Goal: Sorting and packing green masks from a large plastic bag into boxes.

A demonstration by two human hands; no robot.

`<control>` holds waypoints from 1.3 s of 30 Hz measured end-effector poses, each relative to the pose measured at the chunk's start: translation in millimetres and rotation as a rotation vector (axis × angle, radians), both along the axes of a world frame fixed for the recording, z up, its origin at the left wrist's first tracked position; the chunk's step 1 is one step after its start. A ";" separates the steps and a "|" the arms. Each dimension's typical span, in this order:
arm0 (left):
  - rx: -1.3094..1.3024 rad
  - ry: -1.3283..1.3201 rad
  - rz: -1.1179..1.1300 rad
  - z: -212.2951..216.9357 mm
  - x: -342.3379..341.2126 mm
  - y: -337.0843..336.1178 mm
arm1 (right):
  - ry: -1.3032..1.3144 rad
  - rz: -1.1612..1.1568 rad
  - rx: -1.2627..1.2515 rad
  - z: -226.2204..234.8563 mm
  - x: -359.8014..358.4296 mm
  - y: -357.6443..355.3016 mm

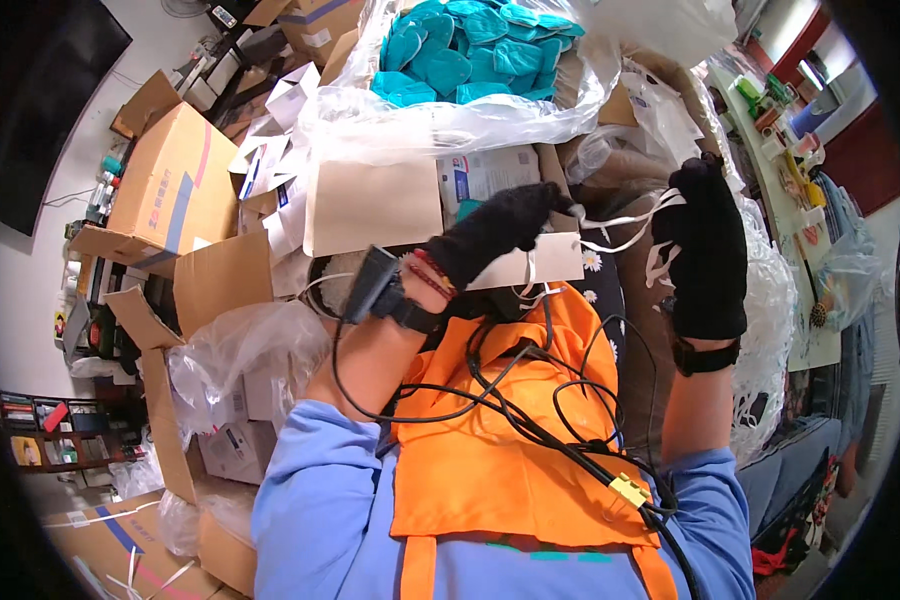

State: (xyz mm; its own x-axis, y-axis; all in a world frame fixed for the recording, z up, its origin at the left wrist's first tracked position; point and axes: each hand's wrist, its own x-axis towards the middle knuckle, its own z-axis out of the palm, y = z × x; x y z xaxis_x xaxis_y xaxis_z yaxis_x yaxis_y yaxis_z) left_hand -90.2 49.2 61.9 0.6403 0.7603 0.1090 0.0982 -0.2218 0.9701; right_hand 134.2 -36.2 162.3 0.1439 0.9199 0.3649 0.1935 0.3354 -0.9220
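Both my hands wear black gloves. My left hand [495, 235] reaches over a cardboard flap, its fingertips pinched together at the end of white straps [620, 220]. Those straps run across to my right hand [708, 250], which is closed on them, and several loose ends hang down beside its palm. Just beyond my left hand, a white printed packet [490, 172] lies in an open carton with a tan flap [375, 208]. Farther off, a heap of teal folded fabric pieces [470, 55] fills a box lined with clear plastic [460, 125].
Left of me stand a closed-sided carton [175, 185] and an open carton [225, 275] with plastic and white boxes [235, 450]. A cluttered table [820, 335] runs along the right, beside clear plastic bags [765, 330]. Black cables [510, 405] cross my orange apron [510, 470].
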 end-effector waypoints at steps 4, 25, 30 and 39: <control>-0.530 -0.171 0.008 -19.3 29.8 -8.1 | 0.175 0.047 -0.018 1.1 -0.4 5.6; 0.024 -0.372 -0.115 -32.5 40.2 -4.4 | 0.541 0.207 -0.072 44.6 1.7 3.1; -0.968 -0.741 -0.330 -33.1 51.3 -32.6 | 0.140 0.177 0.022 35.9 19.3 8.9; 0.037 -0.442 -0.149 -1.4 100.4 -77.5 | -0.062 0.078 0.182 -1.8 21.8 11.4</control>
State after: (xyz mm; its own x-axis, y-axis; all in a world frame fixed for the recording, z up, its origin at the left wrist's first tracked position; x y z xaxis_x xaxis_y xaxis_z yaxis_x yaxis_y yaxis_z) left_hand 10.2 -28.3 60.4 0.6284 0.6536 0.4217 -0.3588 -0.2375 0.9027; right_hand 156.0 -24.7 160.5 0.0473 0.8456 0.5317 0.2151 0.5112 -0.8321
